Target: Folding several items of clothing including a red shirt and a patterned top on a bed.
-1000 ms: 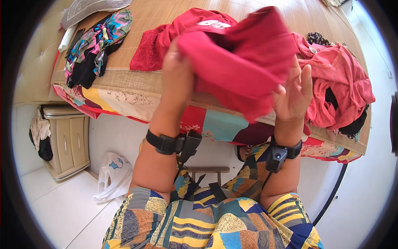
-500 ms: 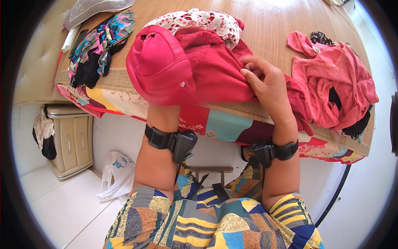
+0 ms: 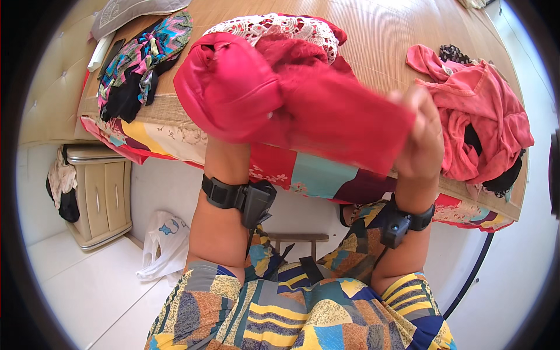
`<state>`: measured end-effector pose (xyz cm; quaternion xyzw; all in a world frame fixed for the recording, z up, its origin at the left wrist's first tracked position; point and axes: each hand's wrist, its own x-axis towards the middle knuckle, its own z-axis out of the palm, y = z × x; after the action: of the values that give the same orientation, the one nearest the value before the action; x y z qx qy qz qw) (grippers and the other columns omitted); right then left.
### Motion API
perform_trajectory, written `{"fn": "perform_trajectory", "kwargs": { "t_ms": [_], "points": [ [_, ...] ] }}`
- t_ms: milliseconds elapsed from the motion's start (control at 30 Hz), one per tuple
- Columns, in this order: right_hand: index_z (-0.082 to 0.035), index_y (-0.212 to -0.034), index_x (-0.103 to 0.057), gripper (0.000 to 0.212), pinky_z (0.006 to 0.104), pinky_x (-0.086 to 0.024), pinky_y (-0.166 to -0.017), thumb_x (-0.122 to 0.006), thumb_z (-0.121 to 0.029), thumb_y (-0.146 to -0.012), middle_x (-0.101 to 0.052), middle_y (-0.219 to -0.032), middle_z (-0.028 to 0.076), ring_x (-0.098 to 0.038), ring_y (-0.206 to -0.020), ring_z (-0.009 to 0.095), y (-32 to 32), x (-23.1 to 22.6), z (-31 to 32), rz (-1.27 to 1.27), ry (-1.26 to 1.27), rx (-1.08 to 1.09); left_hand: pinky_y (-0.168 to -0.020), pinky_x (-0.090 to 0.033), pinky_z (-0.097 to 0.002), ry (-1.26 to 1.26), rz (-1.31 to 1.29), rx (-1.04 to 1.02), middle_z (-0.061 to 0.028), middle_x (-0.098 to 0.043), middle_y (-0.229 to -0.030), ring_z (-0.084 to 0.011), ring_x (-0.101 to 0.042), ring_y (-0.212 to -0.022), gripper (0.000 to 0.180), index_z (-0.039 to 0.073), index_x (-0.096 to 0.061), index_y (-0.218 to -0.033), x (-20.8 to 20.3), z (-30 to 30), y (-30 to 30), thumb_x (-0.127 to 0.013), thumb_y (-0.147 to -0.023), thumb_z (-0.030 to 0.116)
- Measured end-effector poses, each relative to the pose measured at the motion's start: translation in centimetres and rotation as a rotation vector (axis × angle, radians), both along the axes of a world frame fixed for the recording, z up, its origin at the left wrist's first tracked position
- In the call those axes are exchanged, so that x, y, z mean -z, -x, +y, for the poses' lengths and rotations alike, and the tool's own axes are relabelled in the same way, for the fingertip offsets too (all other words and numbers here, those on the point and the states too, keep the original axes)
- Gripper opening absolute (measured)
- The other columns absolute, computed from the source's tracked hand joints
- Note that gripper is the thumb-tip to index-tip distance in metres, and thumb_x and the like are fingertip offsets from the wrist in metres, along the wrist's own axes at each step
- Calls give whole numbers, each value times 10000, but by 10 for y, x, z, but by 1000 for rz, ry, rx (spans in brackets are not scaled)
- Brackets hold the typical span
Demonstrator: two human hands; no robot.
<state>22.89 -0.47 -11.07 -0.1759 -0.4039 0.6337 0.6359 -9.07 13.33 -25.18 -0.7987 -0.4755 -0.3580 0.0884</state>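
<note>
A crimson satin garment (image 3: 338,111) with a lace-textured patch is bunched over the near edge of the mat-topped bed. My left forearm (image 3: 227,160) reaches up under its bulky left end, and the cloth covers my left hand entirely. My right hand (image 3: 421,131), smeared by motion, grips the garment's right end and holds that part stretched out above the bed edge. White openwork lace (image 3: 280,29) lies behind the red cloth; whether it belongs to the same garment I cannot tell.
To the right sits a heap of coral-pink clothing (image 3: 484,111) with black pieces under it. Patterned and black clothes (image 3: 140,64) lie at left, near a grey pillow (image 3: 137,14). A beige cabinet (image 3: 99,192) and a white plastic bag (image 3: 166,245) stand below on the floor.
My right hand has moved right and slightly down, drawing the garment's right end out flat and off the bed. My left arm has barely shifted.
</note>
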Motion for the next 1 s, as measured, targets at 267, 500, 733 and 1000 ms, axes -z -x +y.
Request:
{"fn": "perform_trajectory", "kwargs": {
  "t_ms": [267,500,733,1000],
  "points": [
    [9,-1043,-669,217,310,-541,-753,-610,-191,-982,-693,-1002,156,-688,-885,216,6,4,17,-142,201,140,-973,-474,-393,464,-358,90,-174,-582,-1318,-320,-569,-1200,355,24,-517,-1352,-52,-102,-23,-497,-1022,153],
    [-10,-1121,-651,382,459,-430,-1018,-754,-234,-828,-604,-1229,177,-511,-1221,368,26,38,24,-1654,-98,729,-935,-486,-398,320,-129,28,-182,-608,-1257,-321,-595,-1132,317,11,-542,-1314,-56,-104,-23,-432,-1050,148],
    [2,-1242,-593,453,449,-424,-1049,-720,-147,-834,-601,-1252,216,-516,-1219,392,54,36,19,-1293,-187,445,-1097,-379,-408,425,-41,100,-142,-514,-1425,-305,-485,-1305,529,96,-486,-1415,-64,-99,-19,-588,-964,353],
    [3,-1208,-590,293,276,-526,-862,-666,-78,-937,-646,-1102,60,-617,-1006,113,69,33,19,-432,380,-18,-1048,-427,-418,755,-563,272,-138,-535,-1391,-315,-510,-1268,503,89,-518,-1375,-98,-101,-43,-618,-951,340]
  ]
}}
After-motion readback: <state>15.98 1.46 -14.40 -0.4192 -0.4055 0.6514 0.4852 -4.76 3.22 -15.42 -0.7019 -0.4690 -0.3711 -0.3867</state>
